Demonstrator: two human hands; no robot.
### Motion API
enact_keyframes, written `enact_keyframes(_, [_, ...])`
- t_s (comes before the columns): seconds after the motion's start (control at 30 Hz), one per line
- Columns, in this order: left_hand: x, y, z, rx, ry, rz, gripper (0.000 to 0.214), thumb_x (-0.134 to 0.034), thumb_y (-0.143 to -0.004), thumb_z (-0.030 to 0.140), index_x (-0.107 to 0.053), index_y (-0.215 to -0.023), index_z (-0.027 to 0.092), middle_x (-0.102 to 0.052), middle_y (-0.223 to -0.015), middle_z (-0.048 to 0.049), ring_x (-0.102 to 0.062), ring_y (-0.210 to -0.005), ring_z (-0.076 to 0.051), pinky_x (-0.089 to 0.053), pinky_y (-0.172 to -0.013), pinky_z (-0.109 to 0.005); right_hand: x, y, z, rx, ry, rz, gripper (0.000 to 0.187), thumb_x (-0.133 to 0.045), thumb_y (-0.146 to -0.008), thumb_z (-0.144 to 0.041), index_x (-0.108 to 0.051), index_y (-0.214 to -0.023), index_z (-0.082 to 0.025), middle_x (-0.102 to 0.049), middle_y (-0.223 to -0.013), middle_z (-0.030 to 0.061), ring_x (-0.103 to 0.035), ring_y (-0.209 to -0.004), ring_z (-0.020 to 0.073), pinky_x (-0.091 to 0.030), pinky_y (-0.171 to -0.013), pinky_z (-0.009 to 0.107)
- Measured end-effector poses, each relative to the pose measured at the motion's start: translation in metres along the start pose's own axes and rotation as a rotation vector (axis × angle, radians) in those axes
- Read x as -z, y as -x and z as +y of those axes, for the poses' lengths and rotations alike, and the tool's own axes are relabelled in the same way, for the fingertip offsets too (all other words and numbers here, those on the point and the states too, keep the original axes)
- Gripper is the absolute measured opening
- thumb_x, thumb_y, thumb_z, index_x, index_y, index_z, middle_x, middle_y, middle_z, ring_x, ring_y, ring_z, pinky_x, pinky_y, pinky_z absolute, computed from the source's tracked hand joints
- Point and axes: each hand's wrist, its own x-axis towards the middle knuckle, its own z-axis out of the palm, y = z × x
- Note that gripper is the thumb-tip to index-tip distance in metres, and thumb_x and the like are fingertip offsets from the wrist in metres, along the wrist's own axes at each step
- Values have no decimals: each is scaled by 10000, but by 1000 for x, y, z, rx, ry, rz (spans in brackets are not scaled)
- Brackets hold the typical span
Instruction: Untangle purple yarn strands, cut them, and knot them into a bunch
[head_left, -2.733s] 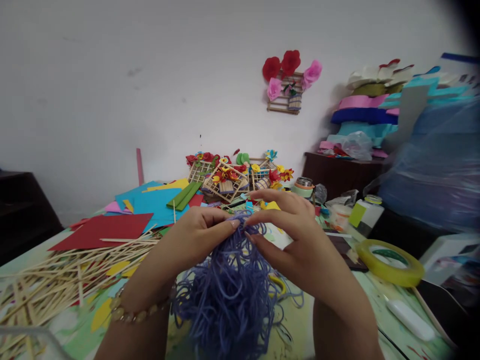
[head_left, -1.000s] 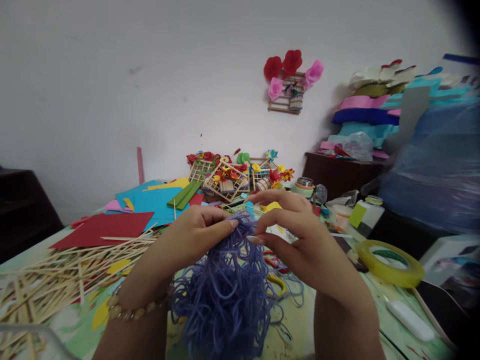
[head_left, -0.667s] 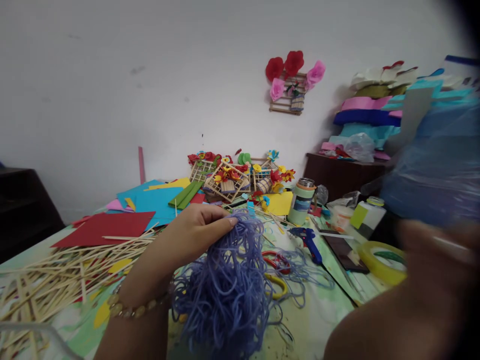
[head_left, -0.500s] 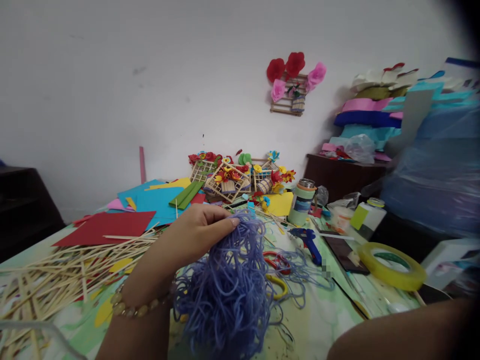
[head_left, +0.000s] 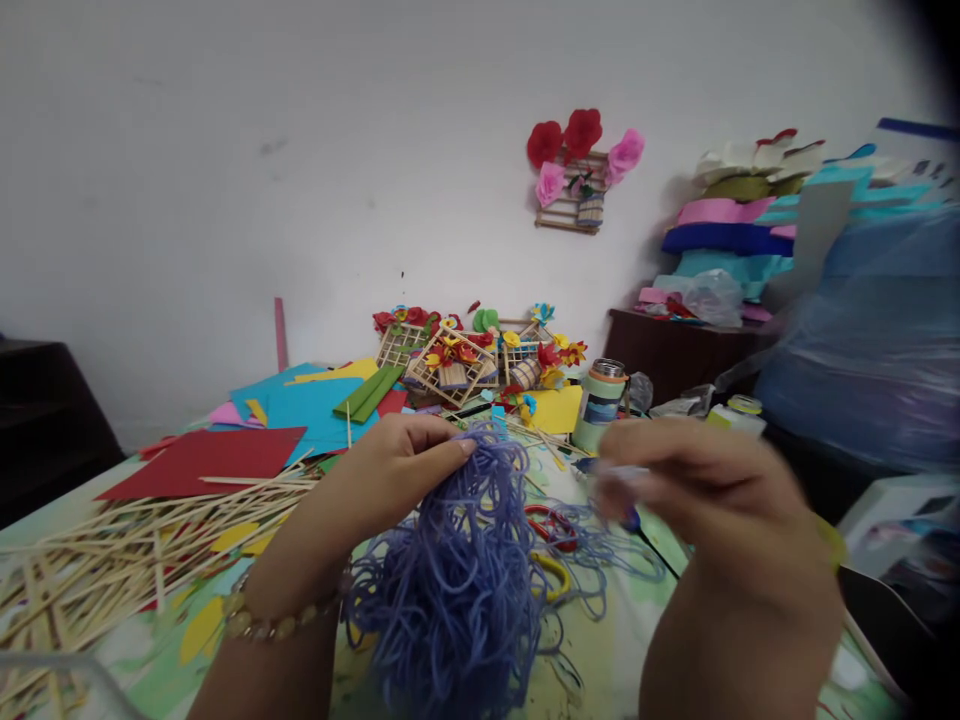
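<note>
A big tangled bundle of purple-blue yarn (head_left: 457,590) hangs in front of me. My left hand (head_left: 412,450), wearing a bead bracelet, pinches its top between thumb and fingers. To the right, my right hand (head_left: 697,500) is raised with thumb and fingers brought together. Motion blurs it, and a pale bit at its fingertips is too smeared to name. Loose yarn strands (head_left: 600,560) trail over the table between the hands. Beside the bundle lie a red looped handle (head_left: 551,527) and a yellow looped handle (head_left: 553,578), partly covered by yarn.
Thin wooden sticks (head_left: 150,540) pile up at left, near red paper (head_left: 210,462) and blue paper (head_left: 315,410). Stick frames with paper flowers (head_left: 457,360) stand at the back beside a green flask (head_left: 599,405). My right hand partly hides a blue glue gun (head_left: 634,520).
My right hand has come up from the lower right edge to beside the yarn, covering the tape roll and most of the glue gun. My left hand keeps its grip on the yarn.
</note>
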Motion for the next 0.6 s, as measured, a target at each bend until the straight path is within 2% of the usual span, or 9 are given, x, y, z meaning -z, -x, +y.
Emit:
enact_keyframes(0.03, [0, 0, 0, 3, 2, -1, 352, -531, -782, 471, -634, -683, 150, -501, -556, 16, -401, -493, -103, -264, -433, -208, -11, -2, -8, 8, 38, -83, 127, -563, -882, -276, -666, -938, -226, -653, -788, 35, -615, -702, 153, -495, -624, 273])
enact_keyframes(0.07, [0, 0, 1, 2, 5, -1, 346, -530, -783, 465, -625, -680, 149, -482, -551, 24, -387, -492, -99, -259, -438, -208, -22, -5, -14, 18, 74, -96, 117, -558, -880, -223, -665, -926, -218, -657, -834, 39, -614, -755, 152, -495, -673, 275])
enact_keyframes(0.17, [1, 1, 3, -15, 15, 9, 325, -531, -783, 448, -606, -672, 152, -453, -555, 36, -381, -510, -96, -269, -462, -211, -50, -15, -21, 31, 149, -50, 150, -530, -873, -132, -662, -898, -198, -652, -883, 40, -600, -817, 148, -481, -743, 284])
enact_keyframes(0.23, [2, 1, 4, -13, 15, 18, 313, -535, -781, 437, -605, -668, 155, -449, -557, 38, -379, -513, -95, -270, -464, -211, -59, -19, -17, 21, 165, -35, 132, -562, -849, -119, -662, -893, -192, -645, -887, 41, -595, -825, 151, -478, -753, 288])
enact_keyframes(0.47, [6, 4, 6, 14, 117, 7, 279, -547, -780, 407, -617, -686, 154, -468, -543, 46, -367, -475, -75, -265, -438, -192, -60, -20, -8, -32, 221, 43, 113, -656, -796, -139, -665, -896, -191, -633, -898, 35, -587, -817, 155, -470, -766, 293])
enact_keyframes(0.6, [7, 3, 5, 5, 97, 14, 288, -550, -775, 404, -598, -659, 145, -451, -537, 48, -366, -478, -71, -259, -432, -186, -64, -21, -7, -41, 169, 18, 104, -665, -789, -127, -663, -871, -191, -623, -869, 17, -574, -797, 134, -449, -727, 263])
